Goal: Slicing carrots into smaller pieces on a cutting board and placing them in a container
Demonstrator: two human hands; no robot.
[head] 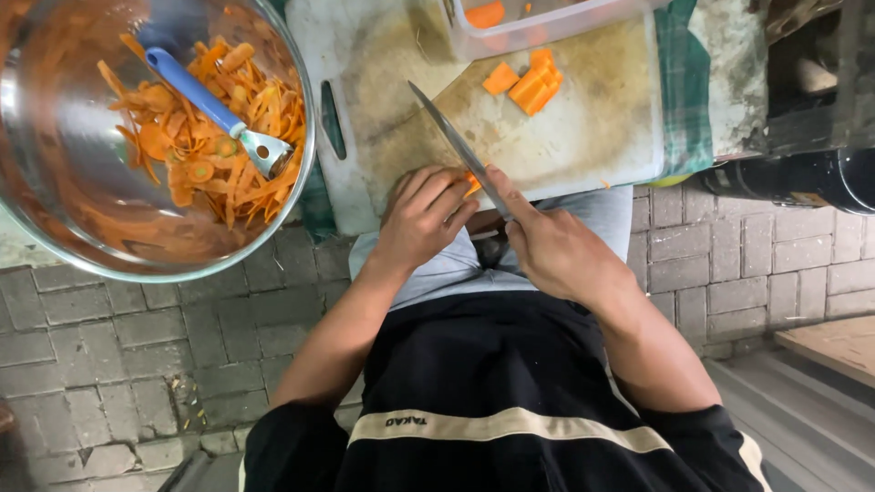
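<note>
A: Left hand (421,219) pins a carrot piece (472,185) at the board's (583,137) near edge, fingers curled over it; right hand (551,246) closed round the knife (453,138).

B: Risk, judged: fingertips beside the blade; a slip could nick them.

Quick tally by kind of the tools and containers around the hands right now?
Knife, in the right hand: 1
Peeler, blue handle: 1
Metal bowl: 1
Clear plastic tub: 1
Cutting board: 1
Total: 5
</note>
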